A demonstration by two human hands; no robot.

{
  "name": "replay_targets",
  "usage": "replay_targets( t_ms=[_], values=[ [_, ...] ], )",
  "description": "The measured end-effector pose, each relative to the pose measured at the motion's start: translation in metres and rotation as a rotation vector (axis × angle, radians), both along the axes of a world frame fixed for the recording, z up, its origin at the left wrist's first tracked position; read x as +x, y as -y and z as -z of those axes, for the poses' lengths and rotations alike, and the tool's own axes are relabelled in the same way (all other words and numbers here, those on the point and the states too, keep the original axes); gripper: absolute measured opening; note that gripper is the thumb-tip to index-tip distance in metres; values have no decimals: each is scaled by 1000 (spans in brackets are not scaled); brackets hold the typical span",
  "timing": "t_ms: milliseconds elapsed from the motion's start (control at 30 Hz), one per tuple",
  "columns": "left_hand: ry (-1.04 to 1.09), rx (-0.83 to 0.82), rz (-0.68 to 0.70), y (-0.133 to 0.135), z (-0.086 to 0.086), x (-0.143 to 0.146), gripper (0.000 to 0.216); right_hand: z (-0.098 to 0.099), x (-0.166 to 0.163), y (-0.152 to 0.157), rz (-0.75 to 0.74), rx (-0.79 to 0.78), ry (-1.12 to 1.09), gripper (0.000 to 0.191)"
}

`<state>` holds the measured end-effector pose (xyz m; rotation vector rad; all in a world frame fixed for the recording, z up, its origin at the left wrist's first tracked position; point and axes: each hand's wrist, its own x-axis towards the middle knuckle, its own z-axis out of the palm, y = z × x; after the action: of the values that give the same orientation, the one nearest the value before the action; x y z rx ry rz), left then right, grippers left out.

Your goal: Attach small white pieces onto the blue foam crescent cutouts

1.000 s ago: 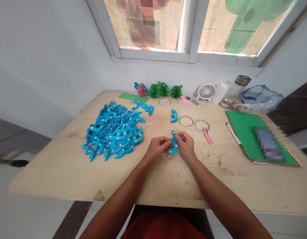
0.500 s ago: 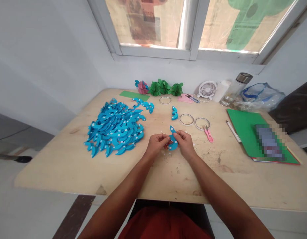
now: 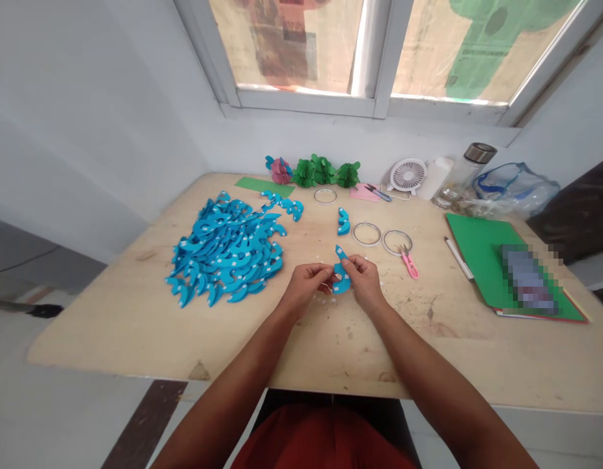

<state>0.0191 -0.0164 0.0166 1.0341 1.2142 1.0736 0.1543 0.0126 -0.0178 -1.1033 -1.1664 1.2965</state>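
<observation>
A curved blue foam cut-out is pinched between my left hand and my right hand, just above the wooden table. Both hands have their fingers closed on it. A large pile of like blue cut-outs lies to the left. Two more blue pieces lie beyond my hands, and a short row of them sits near the pile's far end.
Three tape rings and pink snips lie beyond my right hand. Green and pink paper flowers, a small white fan, a bottle and a plastic bag line the wall. A green folder and pen lie right.
The view shifted slightly between the earliest frame and now. My hands stay together on the blue cut-out, with only small finger movements.
</observation>
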Motion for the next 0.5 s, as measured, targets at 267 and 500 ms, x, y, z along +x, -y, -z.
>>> replay_targets(
  t_ms=[267, 500],
  values=[
    [6, -5, 7, 1, -5, 1, 24, -1, -1, 1, 16, 17, -5, 30],
    [7, -11, 13, 2, -6, 2, 23, -3, -1, 2, 18, 23, 2, 31]
  ],
)
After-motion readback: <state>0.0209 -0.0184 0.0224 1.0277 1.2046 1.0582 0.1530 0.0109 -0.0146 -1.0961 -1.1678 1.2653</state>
